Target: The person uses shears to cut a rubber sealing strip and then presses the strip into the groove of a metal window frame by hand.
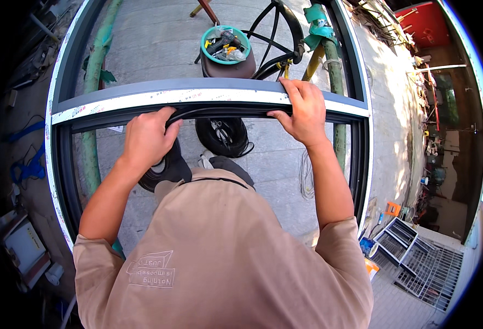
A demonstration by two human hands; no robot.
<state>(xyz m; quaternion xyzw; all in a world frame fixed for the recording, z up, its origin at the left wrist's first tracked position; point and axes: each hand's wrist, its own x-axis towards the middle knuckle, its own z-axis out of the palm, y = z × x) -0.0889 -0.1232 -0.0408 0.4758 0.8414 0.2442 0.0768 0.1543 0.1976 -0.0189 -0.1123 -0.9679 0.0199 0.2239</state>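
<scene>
A grey metal window frame [214,84] with white printed film on its faces lies in front of me, its crossbar running left to right. Along the crossbar's near side runs a thin black rubber strip [214,109]. My left hand [147,136] is closed at the strip's left part, thumb and fingers pinching it against the bar; the fingertips are partly hidden. Toward the right end, my right hand [305,109] grips the crossbar, fingers over the top and thumb below, near the strip. A coil of black rubber strip [236,143] rests on the floor beneath the frame.
Green pipes [92,159] support the frame at left and right. Beyond the crossbar, a teal basin [203,50] of small parts and tools sits on a brown stool [227,69], near a black-legged stand [293,30]. Metal grilles [430,274] lie at the lower right.
</scene>
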